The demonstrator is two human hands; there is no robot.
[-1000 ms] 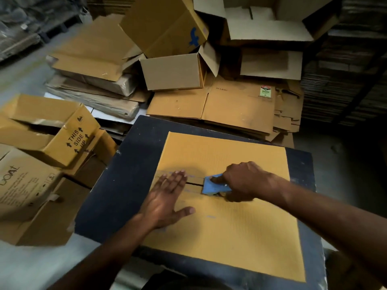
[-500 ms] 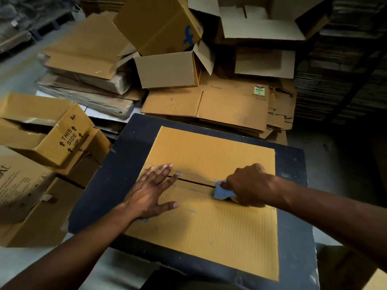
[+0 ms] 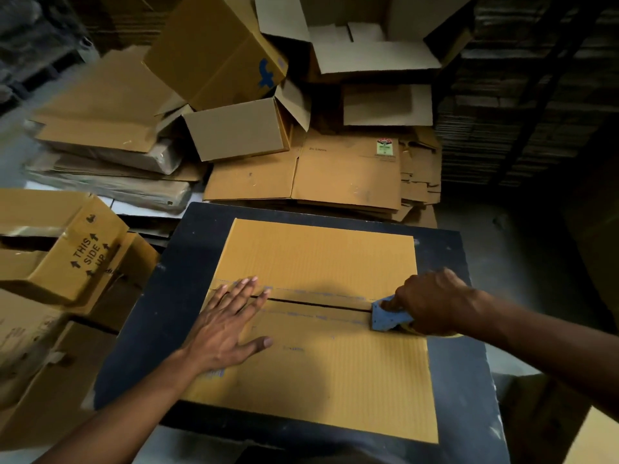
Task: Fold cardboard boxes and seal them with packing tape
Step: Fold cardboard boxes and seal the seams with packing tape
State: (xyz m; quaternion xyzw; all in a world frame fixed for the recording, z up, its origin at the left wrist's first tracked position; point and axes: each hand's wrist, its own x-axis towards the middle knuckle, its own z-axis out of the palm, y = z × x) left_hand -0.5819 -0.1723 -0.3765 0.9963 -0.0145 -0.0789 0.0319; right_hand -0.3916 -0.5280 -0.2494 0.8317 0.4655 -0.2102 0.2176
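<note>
A yellow-brown cardboard box (image 3: 318, 256) lies on the dark table (image 3: 140, 329), its two flaps meeting at a dark seam (image 3: 311, 303) that runs left to right. Clear tape shows along the seam. My left hand (image 3: 227, 324) lies flat with straight fingers on the left part of the seam, pressing the flaps down. My right hand (image 3: 432, 301) grips a blue tape dispenser (image 3: 387, 316) at the right end of the seam, near the box's right edge. The tape roll is mostly hidden under that hand.
Folded and flat cardboard boxes crowd the far side: a stack of flat sheets (image 3: 335, 172), an open small box (image 3: 241, 128) and a large open box (image 3: 368, 45). At the left stands a box marked "THIS SIDE UP" (image 3: 67, 249). Dark shelving (image 3: 522, 95) fills the right.
My right hand has drawn the blue dispenser rightward along the seam, from near the middle to the box's right edge. My left hand has stayed flat on the left part.
</note>
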